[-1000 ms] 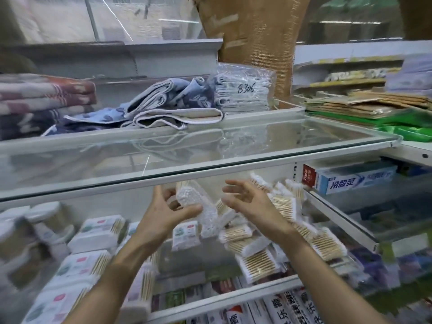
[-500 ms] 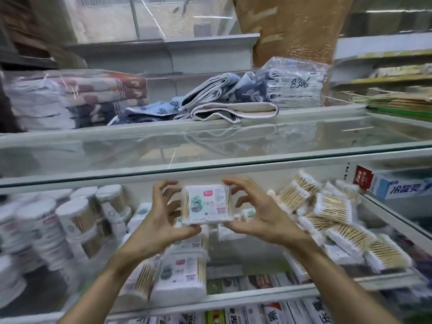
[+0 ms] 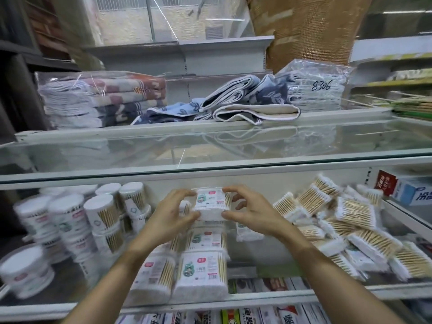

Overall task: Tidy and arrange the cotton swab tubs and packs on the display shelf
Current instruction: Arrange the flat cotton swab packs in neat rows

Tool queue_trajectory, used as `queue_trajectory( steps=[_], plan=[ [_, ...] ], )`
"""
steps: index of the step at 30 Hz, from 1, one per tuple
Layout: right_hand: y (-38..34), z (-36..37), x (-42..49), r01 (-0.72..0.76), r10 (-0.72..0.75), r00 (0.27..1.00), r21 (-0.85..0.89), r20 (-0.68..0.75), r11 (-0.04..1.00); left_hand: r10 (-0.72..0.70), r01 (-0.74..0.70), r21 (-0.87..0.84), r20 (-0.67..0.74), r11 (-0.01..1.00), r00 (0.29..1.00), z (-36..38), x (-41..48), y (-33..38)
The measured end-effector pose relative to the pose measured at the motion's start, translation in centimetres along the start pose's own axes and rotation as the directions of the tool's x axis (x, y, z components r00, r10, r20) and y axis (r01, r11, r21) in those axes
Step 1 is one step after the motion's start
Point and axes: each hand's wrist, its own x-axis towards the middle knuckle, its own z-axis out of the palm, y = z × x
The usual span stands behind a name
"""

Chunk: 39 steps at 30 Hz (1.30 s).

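Both hands, left hand point(image 3: 174, 215) and right hand point(image 3: 251, 212), had fingers clamped on the swab pack point(image 3: 211, 203) from either side, apparently squaring it atop the stacked packs point(image 3: 203, 265).

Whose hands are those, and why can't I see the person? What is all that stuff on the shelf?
The camera sits on the person's head and looks down, so you see only their arms and hands. The left hand and right hand hold one square pack of cotton swabs between them, above a row of similar packs on the display shelf. To the left stand round cotton swab tubs, stacked up. To the right lies a messy pile of swab packs. Above, on a glass shelf, are folded towels. The person is tidying the shelf.
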Motion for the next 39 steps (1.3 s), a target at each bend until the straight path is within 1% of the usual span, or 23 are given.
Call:
queue_trajectory(
  steps=[3,5,7,10,16,21,23,24,25,28,30,33,35,39],
  plan=[
    [0.7,1.1,1.1,-0.084,0.085,0.996,-0.018,0.027,0.996,-0.027,0.022,0.111,0.037,0.994,0.999,0.5,0.8,-0.5],
    [1.2,1.8,1.6,-0.143,0.141,0.989,0.027,0.052,0.989,-0.039,0.033,0.125,0.047,0.992,0.998,0.8,1.1,-0.7],
    [1.9,2.3,1.8,-0.172,0.166,0.982,0.063,0.089,0.983,-0.035,0.027,0.143,0.051,0.989,0.998,1.0,1.1,-0.9],
    [2.6,2.8,1.6,-0.168,0.163,0.979,0.029,0.124,0.985,-0.02,0.009,0.198,0.049,0.98,0.999,1.3,1.1,-1.4],
    [3.4,3.6,2.0,-0.113,0.128,0.987,-0.14,0.102,0.984,-0.005,-0.009,0.291,0.047,0.957,0.999,2.0,1.5,-1.9],
    [2.8,3.6,1.9,-0.095,0.124,0.985,-0.225,0.122,0.97,-0.002,-0.015,0.311,0.053,0.95,0.999,2.0,1.4,-2.0],
    [2.2,3.5,1.5,-0.084,0.111,0.989,-0.239,0.102,0.967,0.003,-0.02,0.296,0.056,0.955,0.998,1.8,1.1,-1.9],
    [1.8,3.3,1.2,-0.091,0.109,0.991,-0.212,0.072,0.973,0.013,-0.024,0.258,0.046,0.966,0.999,1.6,0.8,-1.8],
    [1.4,3.1,0.8,-0.115,0.12,0.993,-0.147,0.023,0.982,0.022,-0.026,0.19,0.023,0.981,0.999,1.3,0.4,-1.7],
    [0.2,2.1,-0.8,-0.134,0.149,0.974,0.095,-0.173,0.986,-0.005,-0.004,-0.087,-0.102,0.996,0.995,0.0,-1.8,-0.7],
    [-0.3,1.3,-2.1,-0.096,0.159,0.949,0.229,-0.272,0.969,-0.046,-0.006,-0.272,-0.185,0.962,0.982,-0.8,-3.5,-0.2],
    [-0.9,0.4,-3.8,-0.036,0.18,0.924,0.393,-0.336,0.919,-0.115,-0.03,-0.523,-0.243,0.852,0.963,-1.5,-5.6,0.9],
    [-1.2,0.3,-4.4,0.0,0.182,0.917,0.457,-0.355,0.89,-0.162,-0.034,-0.621,-0.257,0.783,0.953,-1.5,-6.3,1.7],
    [-1.4,0.5,-4.9,0.044,0.181,0.904,0.505,-0.387,0.862,-0.204,-0.034,-0.664,-0.278,0.747,0.939,-1.2,-6.9,2.9]
  ],
)
